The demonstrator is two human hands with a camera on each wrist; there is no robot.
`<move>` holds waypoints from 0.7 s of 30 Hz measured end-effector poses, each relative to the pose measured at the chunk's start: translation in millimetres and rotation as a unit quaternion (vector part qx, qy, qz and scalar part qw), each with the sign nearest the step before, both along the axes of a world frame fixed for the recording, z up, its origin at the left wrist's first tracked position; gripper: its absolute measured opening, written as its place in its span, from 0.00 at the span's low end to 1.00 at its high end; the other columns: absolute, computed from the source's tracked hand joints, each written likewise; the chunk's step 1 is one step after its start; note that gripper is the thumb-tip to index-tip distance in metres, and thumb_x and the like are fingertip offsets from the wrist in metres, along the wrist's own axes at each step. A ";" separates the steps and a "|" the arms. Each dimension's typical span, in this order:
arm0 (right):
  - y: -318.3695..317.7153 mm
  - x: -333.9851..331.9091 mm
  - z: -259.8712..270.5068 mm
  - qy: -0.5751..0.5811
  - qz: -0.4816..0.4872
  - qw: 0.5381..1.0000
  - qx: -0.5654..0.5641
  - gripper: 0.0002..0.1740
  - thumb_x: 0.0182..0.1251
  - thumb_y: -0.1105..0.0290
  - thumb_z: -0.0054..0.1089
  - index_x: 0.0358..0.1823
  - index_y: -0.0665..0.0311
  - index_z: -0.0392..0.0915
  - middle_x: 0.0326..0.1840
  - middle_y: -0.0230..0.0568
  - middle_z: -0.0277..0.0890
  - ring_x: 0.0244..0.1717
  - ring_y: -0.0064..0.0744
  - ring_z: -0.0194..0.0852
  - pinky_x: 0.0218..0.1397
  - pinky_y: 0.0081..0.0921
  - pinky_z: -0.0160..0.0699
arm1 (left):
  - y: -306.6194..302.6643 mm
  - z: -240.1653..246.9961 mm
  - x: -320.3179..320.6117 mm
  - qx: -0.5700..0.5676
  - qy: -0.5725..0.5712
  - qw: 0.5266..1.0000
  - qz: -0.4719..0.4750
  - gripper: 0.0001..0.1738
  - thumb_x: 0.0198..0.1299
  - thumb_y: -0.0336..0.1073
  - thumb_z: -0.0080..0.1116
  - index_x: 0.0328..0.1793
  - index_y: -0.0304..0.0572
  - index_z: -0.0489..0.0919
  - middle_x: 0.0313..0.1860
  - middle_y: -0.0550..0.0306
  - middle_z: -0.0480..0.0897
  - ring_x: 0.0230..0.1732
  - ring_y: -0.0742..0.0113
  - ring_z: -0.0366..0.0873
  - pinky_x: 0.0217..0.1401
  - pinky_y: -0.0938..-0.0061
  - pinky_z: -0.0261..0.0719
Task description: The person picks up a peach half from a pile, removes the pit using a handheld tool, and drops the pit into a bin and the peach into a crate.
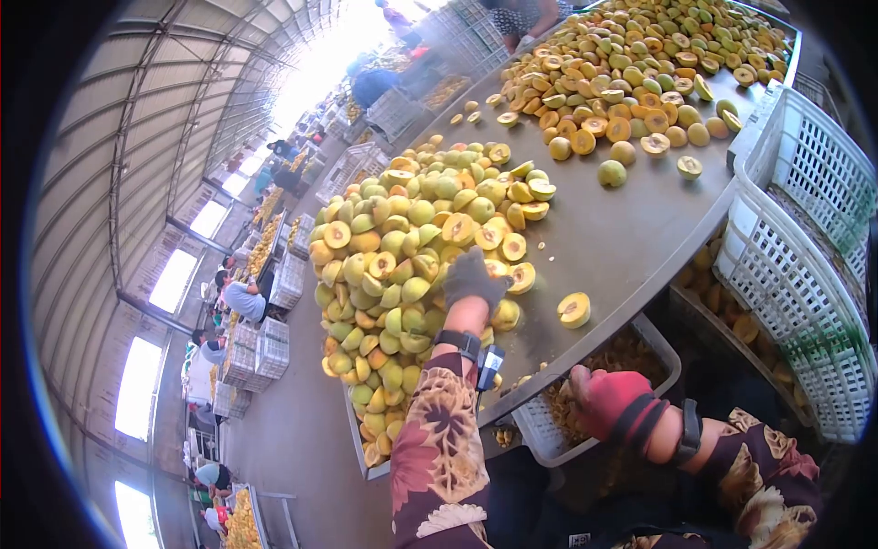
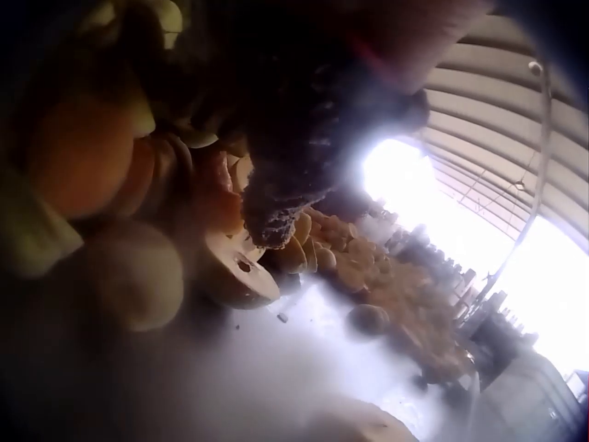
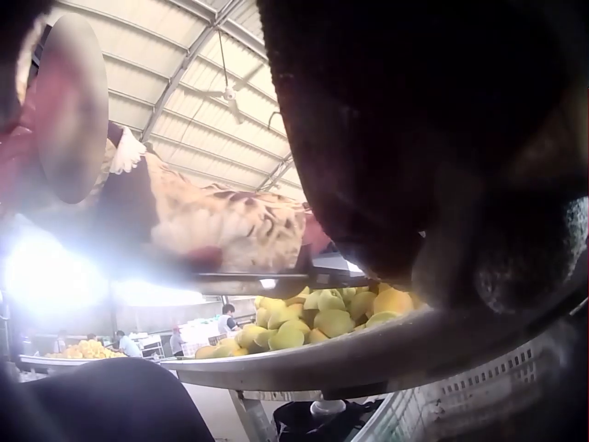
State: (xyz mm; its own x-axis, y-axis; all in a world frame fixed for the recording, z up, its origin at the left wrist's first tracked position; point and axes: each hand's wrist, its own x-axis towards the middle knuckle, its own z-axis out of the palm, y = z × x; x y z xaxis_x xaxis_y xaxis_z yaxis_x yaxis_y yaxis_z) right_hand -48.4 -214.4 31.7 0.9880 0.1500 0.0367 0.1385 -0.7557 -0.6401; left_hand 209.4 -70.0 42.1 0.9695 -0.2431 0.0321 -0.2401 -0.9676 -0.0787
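My left hand, in a dark grey glove, reaches into the right side of a heap of yellow-green stone fruit, many of them halved. In the left wrist view its gloved fingertips are right at a cut fruit half with a dark pit hollow. My right hand, in a red glove with a dark band, is curled above a white basket below the table edge. I cannot tell what its fingers hold. A single fruit half lies cut side up on the metal table.
A second heap of halved fruit covers the table's far end. White plastic crates stand against its right edge. A person's arm reaches in at the far side. Other people work at fruit-laden tables along the left.
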 end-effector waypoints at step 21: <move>-1.1 27.2 -1.0 0.212 -0.029 0.791 0.574 0.16 0.62 0.58 0.62 0.35 0.67 0.77 0.24 0.34 0.74 0.25 0.24 0.74 0.28 0.25 0.71 | 36.2 27.7 -194.6 -0.291 -0.123 0.918 -0.239 0.46 0.39 0.46 0.76 0.64 0.35 0.67 0.54 0.45 0.75 0.56 0.49 0.73 0.61 0.59 0.70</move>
